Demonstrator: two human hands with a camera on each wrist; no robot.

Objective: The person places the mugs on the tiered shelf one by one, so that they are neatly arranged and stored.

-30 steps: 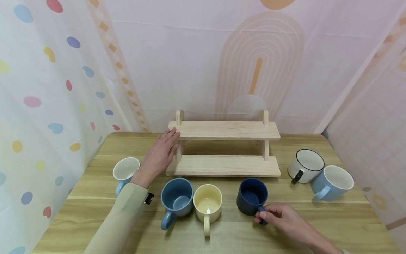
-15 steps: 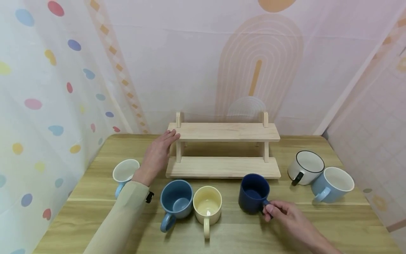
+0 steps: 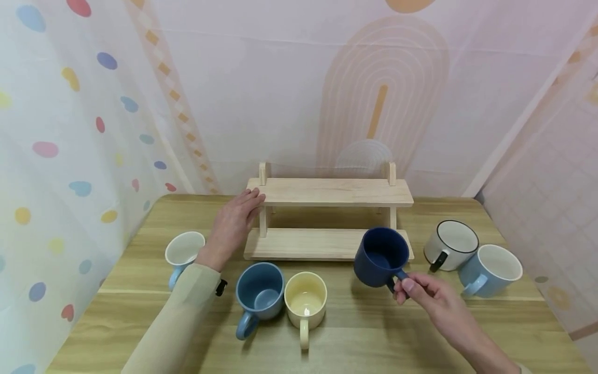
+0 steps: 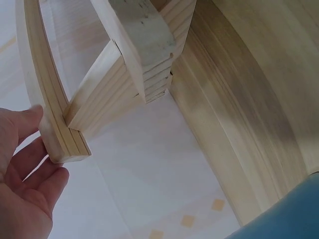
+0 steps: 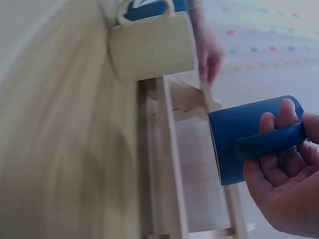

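A dark blue mug (image 3: pixel 371 271) is raised off the table in front of the lower shelf's right end. My right hand (image 3: pixel 432 297) pinches it by the handle, with fingers around the handle (image 5: pixel 271 141) in the right wrist view. The two-tier wooden shelf (image 3: pixel 327 192) stands at the middle of the table. At the upper board's left end, my left hand (image 3: pixel 232 223) grips the wood; the left wrist view shows thumb and fingers about the board end (image 4: pixel 67 149). A blue mug (image 3: pixel 261 291) and a pale yellow mug (image 3: pixel 306 301) stand before the shelf.
On the left, partly behind the left forearm, is a white-lined light blue mug (image 3: pixel 184 252). A white mug with black rim (image 3: pixel 446 249) and another light blue mug (image 3: pixel 490 272) stand at right. A patterned curtain (image 3: pixel 280 93) hangs behind the table (image 3: pixel 327 358).
The right hand has lifted the dark blue mug from the table and carried it forward, slightly right, towards the lower shelf. My left hand stays at the shelf's upper left end.
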